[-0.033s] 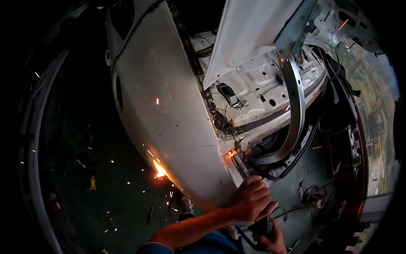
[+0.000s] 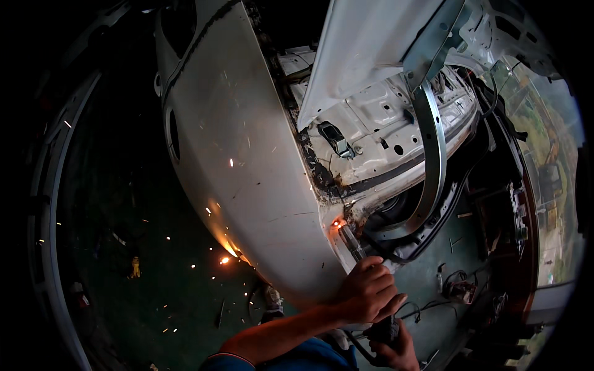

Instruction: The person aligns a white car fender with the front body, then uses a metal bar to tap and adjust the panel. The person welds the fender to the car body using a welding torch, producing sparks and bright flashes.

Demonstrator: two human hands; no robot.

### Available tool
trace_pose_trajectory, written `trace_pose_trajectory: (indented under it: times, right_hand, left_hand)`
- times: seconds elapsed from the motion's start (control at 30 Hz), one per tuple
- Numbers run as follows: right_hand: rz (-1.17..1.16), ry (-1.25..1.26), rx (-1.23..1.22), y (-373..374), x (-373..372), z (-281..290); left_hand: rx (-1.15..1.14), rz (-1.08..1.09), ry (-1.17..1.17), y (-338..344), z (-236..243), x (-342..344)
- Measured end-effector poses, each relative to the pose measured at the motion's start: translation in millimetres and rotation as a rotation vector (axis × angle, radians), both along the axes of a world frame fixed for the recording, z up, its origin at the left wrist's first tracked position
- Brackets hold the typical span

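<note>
My left hand is closed around the front of a power tool with a slim metal nose. Its exact kind does not show. Behind it, my right hand grips the tool's black rear body. The nose reaches a joint at the edge of a white car body panel, where an orange-red glow shows. My left forearm crosses the panel's lower end. Sparks scatter low on the left, some bright against the panel's edge.
Right of the panel, a raised white lid hangs on a curved metal hinge arm over a bare white metal shelf. Cables and a small box-shaped unit lie on the green floor. A yellow object lies at left.
The bright flare at the panel's lower left edge has shrunk, and the sparks have shifted. Both hands and the tool keep their places.
</note>
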State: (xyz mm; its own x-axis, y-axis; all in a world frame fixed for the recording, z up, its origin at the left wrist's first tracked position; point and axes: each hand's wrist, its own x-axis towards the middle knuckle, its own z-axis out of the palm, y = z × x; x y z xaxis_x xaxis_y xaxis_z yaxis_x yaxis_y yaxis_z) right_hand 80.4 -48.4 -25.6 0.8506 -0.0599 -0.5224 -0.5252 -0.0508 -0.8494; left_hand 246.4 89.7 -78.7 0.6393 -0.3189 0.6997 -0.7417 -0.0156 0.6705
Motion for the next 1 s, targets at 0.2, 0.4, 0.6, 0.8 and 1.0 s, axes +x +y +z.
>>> trace_pose_trajectory:
  times: [0.2, 0.4, 0.6, 0.8, 1.0]
  right_hand:
    - [0.036, 0.01, -0.02, -2.2, 2.5, -0.7]
    - [0.035, -0.003, -0.034, -2.5, 2.7, -2.7]
    - [0.068, 0.006, -0.074, -4.6, 2.5, -1.8]
    - [0.053, -0.018, -0.024, -2.8, 2.2, -2.2]
    - [0.131, -0.058, -0.099, -7.7, -1.9, -4.6]
  left_hand:
    - [0.011, 0.004, 0.012, 0.4, -1.2, 0.4]
    - [-0.003, 0.031, 0.013, -1.4, -2.1, 1.2]
    - [0.003, 0.041, 0.013, -0.8, -1.6, 1.3]
    - [-0.006, 0.046, 0.006, -1.4, -0.9, 2.4]
    - [-0.002, 0.049, 0.013, 1.6, 4.4, 3.1]
